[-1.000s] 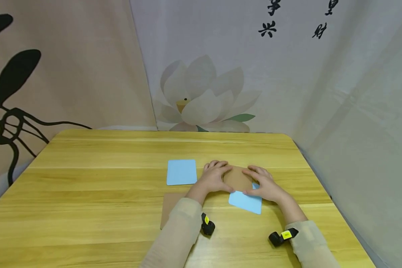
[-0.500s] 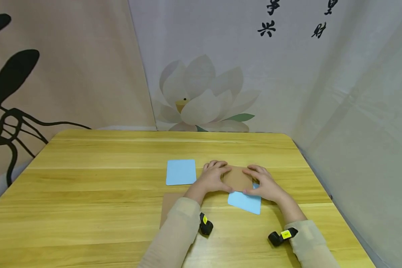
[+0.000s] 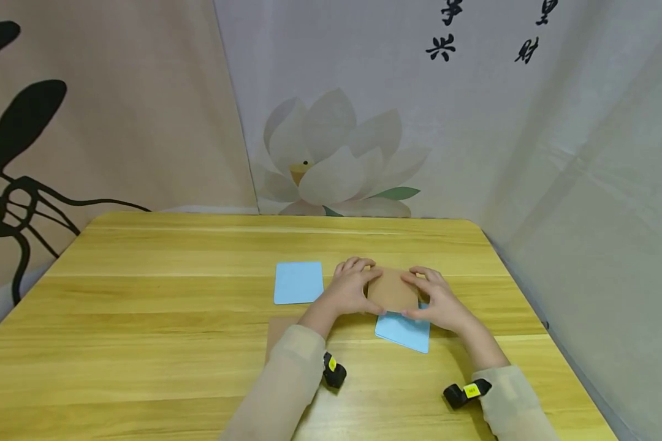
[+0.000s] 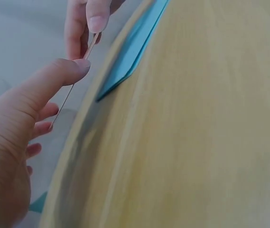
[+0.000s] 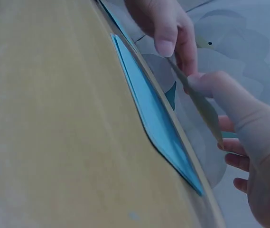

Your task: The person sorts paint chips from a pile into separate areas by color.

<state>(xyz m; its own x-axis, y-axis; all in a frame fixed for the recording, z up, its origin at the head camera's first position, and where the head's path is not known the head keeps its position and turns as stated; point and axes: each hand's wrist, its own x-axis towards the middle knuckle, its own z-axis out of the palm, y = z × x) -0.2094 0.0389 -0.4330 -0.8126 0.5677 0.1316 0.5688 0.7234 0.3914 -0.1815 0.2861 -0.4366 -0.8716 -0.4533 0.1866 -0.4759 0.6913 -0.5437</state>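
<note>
Both hands hold a thin brown card (image 3: 393, 290) by its edges. My left hand (image 3: 349, 289) pinches its left side, thumb at the near edge and fingers at the far edge. On its right side, my right hand (image 3: 437, 300) pinches it the same way. The wrist views show the brown card (image 5: 199, 102) raised off the table. Partly beneath it in the head view lie light blue cards (image 3: 403, 332), stacked slightly askew; the left wrist view shows layered edges on this blue stack (image 4: 132, 47).
Another blue square card (image 3: 298, 283) lies flat left of my left hand. Nearer me, a brown card (image 3: 279, 334) is partly covered by my left sleeve (image 3: 287, 380). The wooden table (image 3: 160, 318) ends before a printed curtain (image 3: 336, 135).
Both hands have lifted slightly with the brown card and moved a little away from me. The blue cards on the table have stayed in place.
</note>
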